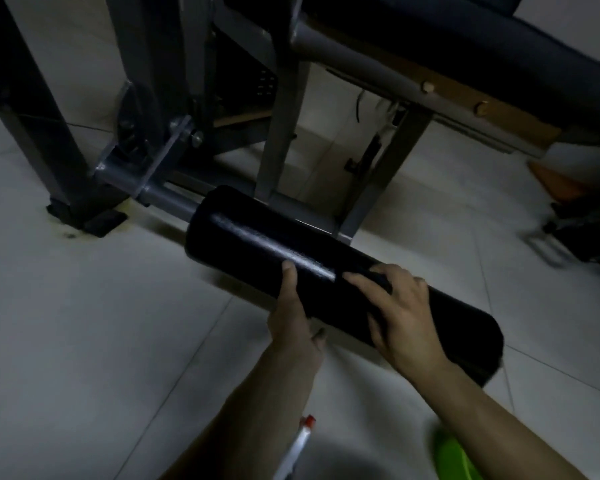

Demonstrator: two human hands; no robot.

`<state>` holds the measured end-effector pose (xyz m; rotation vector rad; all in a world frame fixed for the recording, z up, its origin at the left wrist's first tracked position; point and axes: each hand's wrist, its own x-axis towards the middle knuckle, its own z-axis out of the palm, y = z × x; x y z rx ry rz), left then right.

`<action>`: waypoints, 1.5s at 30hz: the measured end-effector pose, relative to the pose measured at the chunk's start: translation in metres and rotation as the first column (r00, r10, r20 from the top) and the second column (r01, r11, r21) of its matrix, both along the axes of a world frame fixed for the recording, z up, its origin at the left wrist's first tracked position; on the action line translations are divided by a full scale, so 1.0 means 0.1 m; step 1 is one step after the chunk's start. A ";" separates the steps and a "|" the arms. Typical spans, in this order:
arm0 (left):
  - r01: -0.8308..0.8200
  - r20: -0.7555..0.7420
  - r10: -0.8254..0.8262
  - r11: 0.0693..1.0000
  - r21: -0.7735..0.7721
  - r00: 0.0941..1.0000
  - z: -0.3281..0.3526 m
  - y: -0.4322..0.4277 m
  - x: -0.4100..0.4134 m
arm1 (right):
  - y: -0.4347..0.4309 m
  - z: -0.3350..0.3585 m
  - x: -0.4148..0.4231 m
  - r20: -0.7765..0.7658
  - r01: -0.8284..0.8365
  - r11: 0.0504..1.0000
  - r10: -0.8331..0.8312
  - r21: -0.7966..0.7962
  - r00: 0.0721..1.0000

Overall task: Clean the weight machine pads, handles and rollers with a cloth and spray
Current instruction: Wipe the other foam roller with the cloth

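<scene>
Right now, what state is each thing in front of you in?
roller: horizontal on its steel bar, shiny streak along top.
left-hand grip: curled round the roller from below, thumb on top.
right-hand grip: laid over the roller, fingers on a dark wad, perhaps cloth; unclear.
spray bottle: on the floor, unheld.
green object: on the floor, only partly in view.

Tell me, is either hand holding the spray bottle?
No, the left hand and right hand are on the roller; the spray bottle lies apart.
</scene>
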<state>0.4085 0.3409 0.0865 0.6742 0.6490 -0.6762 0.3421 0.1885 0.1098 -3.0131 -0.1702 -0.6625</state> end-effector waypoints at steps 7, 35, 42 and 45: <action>0.062 0.051 -0.066 0.996 0.061 0.997 -0.06 -0.21 -0.13 | -0.47 -0.23 -0.82 0.148 0.266 0.954 -0.285 0.136 0.947; 0.086 0.075 -0.097 0.987 0.137 0.992 0.01 -0.76 -0.45 | -0.36 -0.26 -0.72 0.133 0.229 0.945 -0.265 0.235 0.955; 0.104 0.018 -0.110 0.976 0.191 0.994 0.10 -0.79 -0.38 | -1.02 -0.39 -1.56 0.253 0.355 0.912 -0.400 0.206 0.881; 0.122 0.014 -0.127 0.974 0.189 0.992 0.10 -0.81 -0.39 | -0.98 -0.48 -1.66 0.275 0.387 0.888 -0.448 0.250 0.851</action>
